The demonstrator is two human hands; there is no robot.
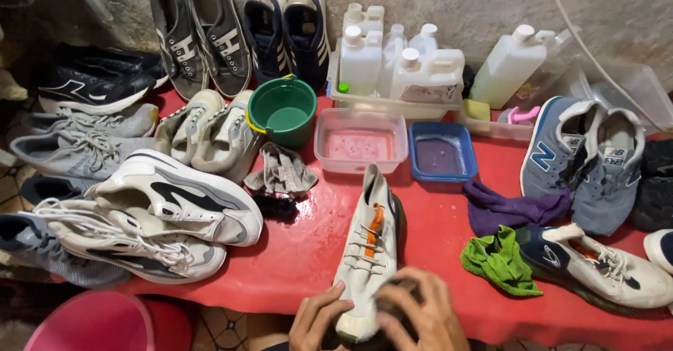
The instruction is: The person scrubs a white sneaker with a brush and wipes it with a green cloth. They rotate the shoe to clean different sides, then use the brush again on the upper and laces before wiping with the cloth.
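Observation:
A light grey sneaker (368, 242) with an orange strip under its laces lies lengthwise on the red table (308, 253), toe toward me. My left hand (319, 319) grips its near end from the left. My right hand (420, 312) presses on the toe from the right, fingers curled over something dark and blurred; what it is I cannot tell.
White sneakers (154, 218) pile at the left, blue-grey sneakers (585, 162) at the right. Behind stand a green bucket (284, 109), a pink tub (359, 140), a blue tub (443, 153) and white jugs (399, 63). A green rag (499, 260), purple cloth (508, 207), black brush (275, 205).

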